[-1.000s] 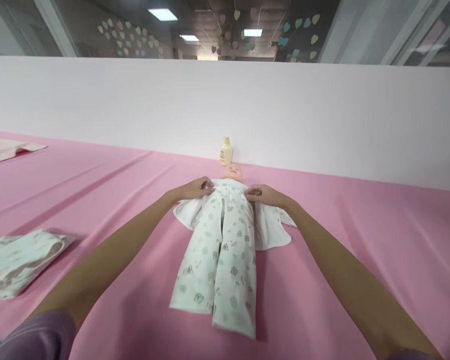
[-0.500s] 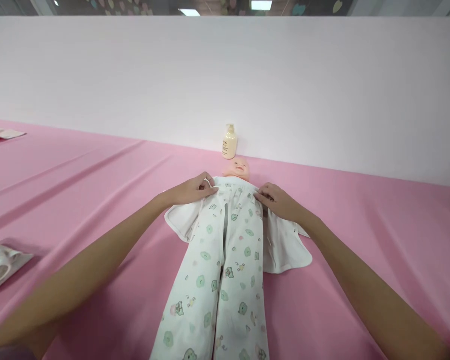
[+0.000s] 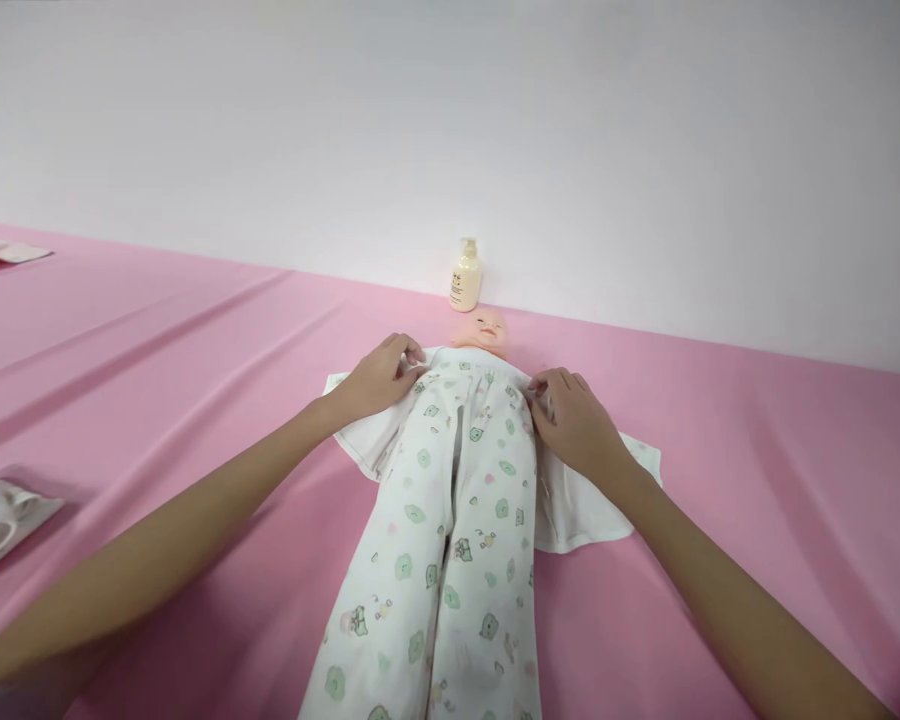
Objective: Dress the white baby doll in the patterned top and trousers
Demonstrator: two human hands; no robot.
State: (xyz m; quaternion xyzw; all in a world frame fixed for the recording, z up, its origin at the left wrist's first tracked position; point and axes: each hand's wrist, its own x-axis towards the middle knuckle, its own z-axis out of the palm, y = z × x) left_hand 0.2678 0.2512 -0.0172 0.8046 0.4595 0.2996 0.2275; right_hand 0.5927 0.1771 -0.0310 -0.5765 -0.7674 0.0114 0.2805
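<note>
A baby doll (image 3: 481, 330) lies on its back on the pink sheet (image 3: 757, 470), head toward the white wall. White trousers (image 3: 450, 540) with a green animal print cover its body and legs. An open white garment (image 3: 585, 510) spreads out under it. My left hand (image 3: 379, 378) pinches the left side of the trousers' waistband, fingers closed. On the right side, my right hand (image 3: 576, 420) grips the same waistband with curled fingers.
A cream pump bottle (image 3: 466, 277) stands against the white wall just behind the doll's head. A folded printed cloth (image 3: 0, 520) lies at the left edge. Another pale cloth (image 3: 4, 252) lies far back left.
The view has dipped and come closer, so the ceiling has dropped out of sight. Both hands stay on the waistband; the right hand has slid slightly lower along the doll's side.
</note>
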